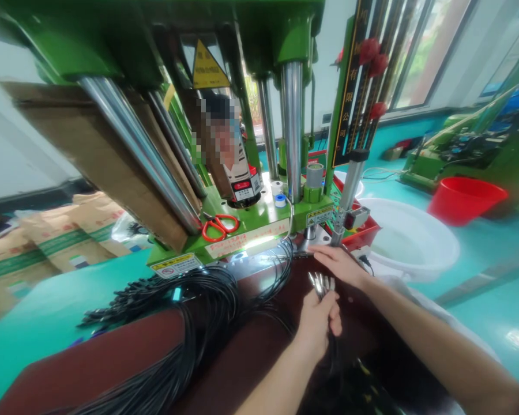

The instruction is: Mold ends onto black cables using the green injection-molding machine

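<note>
My left hand (315, 323) is closed around a small bunch of black cables, whose shiny metal connector ends (322, 283) stick up above the fist. Beyond it, my right hand (339, 266) reaches out with straight fingers by the lower edge of the green press; its fingertips are close to the metal plate there, and contact is hard to tell. On the dark red table (125, 340) to the left lies a large bundle of black cables (211, 294). More loops of thin cable (282, 265) rise against the front of the press.
Orange-handled scissors (218, 229) and a blue-white tape roll (280, 200) rest on the green press base (255, 230). Steel columns (292, 132) stand above. A white tub (409, 239) and red bucket (465, 202) are at right. A person, partly blurred, is behind the press.
</note>
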Available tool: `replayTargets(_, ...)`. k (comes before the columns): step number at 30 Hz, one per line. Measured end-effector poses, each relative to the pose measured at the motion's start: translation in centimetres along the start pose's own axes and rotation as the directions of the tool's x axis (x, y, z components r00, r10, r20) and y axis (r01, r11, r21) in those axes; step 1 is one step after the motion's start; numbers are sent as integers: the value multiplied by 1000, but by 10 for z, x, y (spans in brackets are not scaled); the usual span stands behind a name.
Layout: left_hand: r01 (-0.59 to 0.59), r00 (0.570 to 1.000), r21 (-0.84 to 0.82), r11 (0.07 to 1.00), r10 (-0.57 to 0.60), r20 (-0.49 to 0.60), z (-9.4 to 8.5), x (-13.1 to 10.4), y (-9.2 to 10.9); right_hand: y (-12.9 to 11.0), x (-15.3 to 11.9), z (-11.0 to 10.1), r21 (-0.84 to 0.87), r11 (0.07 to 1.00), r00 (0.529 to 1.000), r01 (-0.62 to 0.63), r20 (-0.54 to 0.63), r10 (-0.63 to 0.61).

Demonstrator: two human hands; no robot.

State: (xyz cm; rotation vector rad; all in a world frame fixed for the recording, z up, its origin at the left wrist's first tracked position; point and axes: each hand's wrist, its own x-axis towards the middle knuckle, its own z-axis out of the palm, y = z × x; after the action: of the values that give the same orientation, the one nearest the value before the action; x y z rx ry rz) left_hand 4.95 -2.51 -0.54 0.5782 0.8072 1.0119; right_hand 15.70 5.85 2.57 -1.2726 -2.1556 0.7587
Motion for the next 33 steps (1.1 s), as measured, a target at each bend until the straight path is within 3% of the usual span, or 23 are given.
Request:
replayTargets(3,-96,993,75,993,101,-57,-5,7,-4,12,20,6,-245,969,999,39,28,-33)
replayTargets(9,-77,994,104,992,85,-70,-11,5,-1,9,22,14,-295,954,981,55,192,2)
replayTargets(13,-45,996,144,989,55,-64,-8,-3,2,7,-3,-4,-180,982,946,-58,303,111)
replayTargets(17,-39,995,210,977,59,-86,-6,-6,2,10,-53,-12,0,953,891,-301,356,282)
replayTargets(20,-29,995,253,967,52,-87,-4,-5,-1,8,-87,-6,405,776,873,-484,283,397)
replayTargets(22,-19,994,302,953,50,-95,-4,-5,-5,4,-99,2,627,630,870,-459,173,461)
replayTargets(23,-18,994,325,945,53,-99,-4,-4,-7,1,-101,6,674,606,870,-423,115,479)
replayTargets(27,-30,993,387,921,72,-95,-7,-2,-15,-5,-100,16,719,620,881,-314,-23,473)
replayTargets(33,-39,990,423,905,92,-106,-10,0,-17,-4,-100,20,691,652,883,-311,-43,467)
